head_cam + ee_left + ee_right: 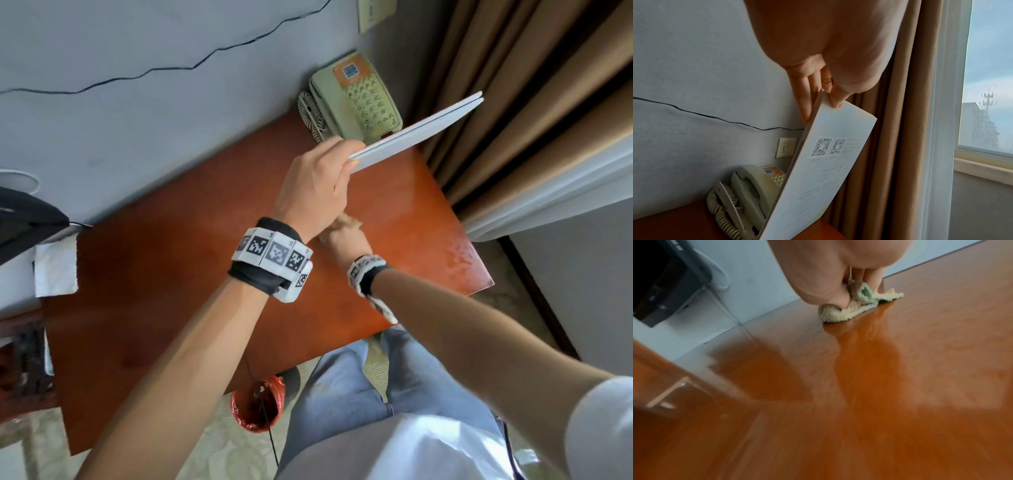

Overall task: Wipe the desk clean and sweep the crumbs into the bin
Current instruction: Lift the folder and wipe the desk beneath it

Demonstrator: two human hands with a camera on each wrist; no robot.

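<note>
My left hand (318,185) pinches the near edge of a thin white booklet (421,128) and holds it lifted above the orange wooden desk (171,274); its back cover (818,178) with two QR codes shows in the left wrist view, thumb (838,99) on top. My right hand (342,240), partly hidden under the left wrist, grips a cream cloth with a green edge (846,311) and presses it on the desk (859,402) near its middle. A bin with a red liner (258,404) stands on the floor below the desk's front edge.
A beige telephone (358,99) with a coiled cord sits at the desk's far corner by the wall. Brown curtains (513,102) hang to the right. A black device (24,219) and white paper (56,270) lie at the left. My legs (359,394) stand beside the bin.
</note>
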